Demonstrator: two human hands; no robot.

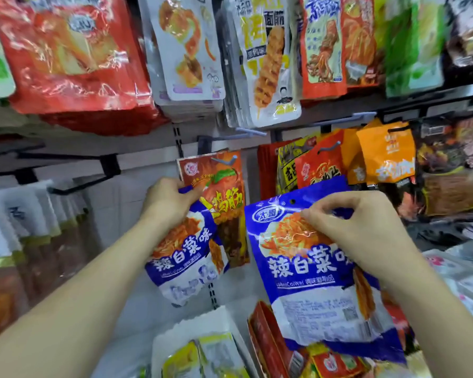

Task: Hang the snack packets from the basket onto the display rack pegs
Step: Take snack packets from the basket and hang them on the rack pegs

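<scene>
**Two blue packets held up at the rack**

On the far left, pale packets (pixel 25 214) hang in rows, too blurred for their print to be read. The left hand (pixel 172 203) is clenched round the top of a blue snack packet (pixel 183 255) and crumples it. The packet's upper edge is buried in the fist, so its hanging hole cannot be seen. The rest of it droops below the hand, overlapping an orange-red packet (pixel 224 186) that hangs from a peg (pixel 224 159) on the rack.

Just to the right, a second blue packet (pixel 311 268) is held up in front of the rack. Its round hole (pixel 292 201) is near the top edge and is on no peg. The right hand (pixel 361 233) grasps this packet at its upper right, with thumb and curled fingers pinching the film. The hand and wrist hide the packet's right side. A further blue edge shows behind it, and I cannot tell whether that is another packet.

Farther right, orange packets (pixel 385 156) hang on their own pegs, and the ones beyond them are dark and smeared. The upper row, including a big red packet (pixel 71 55), is cut off by the top of the view. Yellow packets (pixel 202 356) and red packets (pixel 268 336) are cut off at the bottom.
</scene>
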